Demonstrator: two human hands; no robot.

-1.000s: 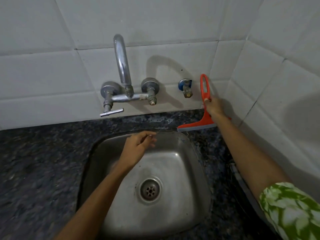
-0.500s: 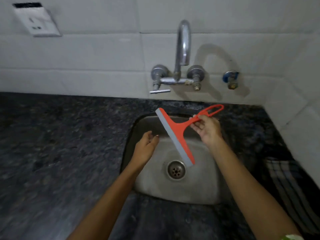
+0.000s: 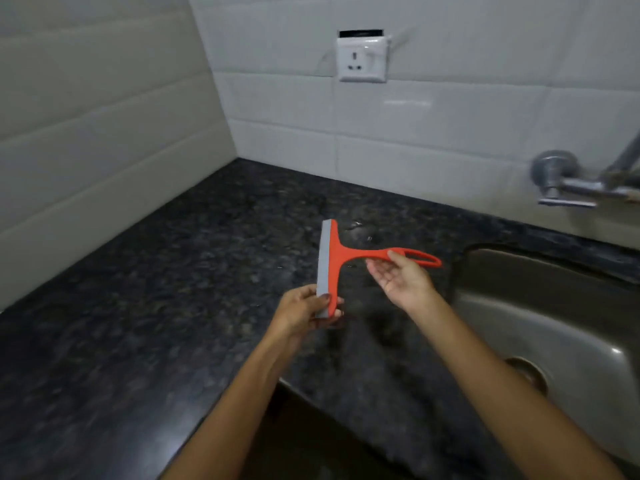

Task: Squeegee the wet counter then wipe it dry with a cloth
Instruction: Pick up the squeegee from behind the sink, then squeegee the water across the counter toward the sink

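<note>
Nothing wiped yet; left hand (image 3: 304,311) pinches the squeegee (image 3: 334,261) blade, right hand (image 3: 401,277) loosely cradles its handle above the counter (image 3: 156,306).

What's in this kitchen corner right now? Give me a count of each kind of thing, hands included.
Hands: 2, the left hand and the right hand
Squeegee: 1
Wall socket: 1
Tap: 1
Sink: 1
Counter: 1
Total: 7
</note>
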